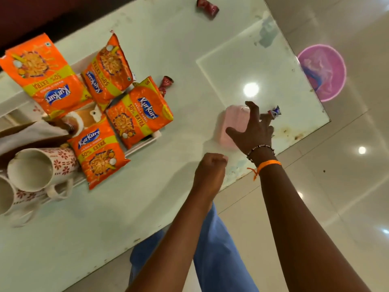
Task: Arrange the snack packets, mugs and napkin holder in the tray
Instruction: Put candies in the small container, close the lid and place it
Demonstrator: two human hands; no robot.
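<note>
Several orange Kurkure snack packets (139,112) lie on a white tray (155,134) at the left of the table. Two white mugs with a red flower pattern (31,169) lie on their sides at the tray's near end. A brown napkin holder with white napkins (27,133) sits beside them. My right hand (252,131) is spread with straight fingers over a pink box (235,121) on the table's right part, thumb at its near side. My left hand (210,173) hovers above the table curled into a fist and holds nothing I can see.
A small blue-and-white wrapped sweet (274,112) lies just past my right fingers. Red wrappers lie at the far table edge (207,7) and behind the tray (166,84). A pink round tub (324,72) stands on the floor beyond the table's right edge.
</note>
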